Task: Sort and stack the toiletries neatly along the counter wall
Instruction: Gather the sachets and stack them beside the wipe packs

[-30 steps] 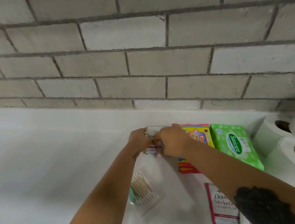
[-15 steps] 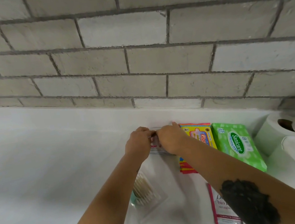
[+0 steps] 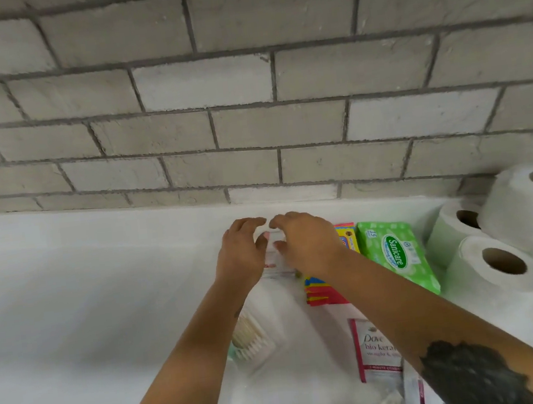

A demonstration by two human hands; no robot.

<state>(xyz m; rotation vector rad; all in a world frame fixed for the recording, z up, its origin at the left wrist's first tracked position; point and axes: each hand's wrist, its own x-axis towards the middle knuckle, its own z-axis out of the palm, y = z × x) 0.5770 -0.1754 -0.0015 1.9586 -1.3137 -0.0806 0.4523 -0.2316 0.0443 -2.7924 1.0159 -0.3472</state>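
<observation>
A small stack of white sachets [image 3: 275, 264] lies flat on the white counter [image 3: 87, 305], close to the wall. My left hand [image 3: 243, 256] holds its left side and my right hand [image 3: 308, 245] holds its right side. The fingers of both arch over the far end and the thumbs rest on top. Most of the stack is hidden under my hands. Right of it lies a stack of colourful packs [image 3: 323, 293], then a green Sanicare wipes pack [image 3: 397, 255], both along the wall.
Three toilet rolls [image 3: 501, 263] are piled at the right by the brick wall [image 3: 249, 120]. A Dove sachet [image 3: 375, 349] and a clear box of cotton buds [image 3: 250, 336] lie nearer me. More sachets [image 3: 413, 391] sit at the bottom edge.
Both hands have slid the white sachets a little farther toward the wall. Their tight pinch has loosened into arched fingers over the stack.
</observation>
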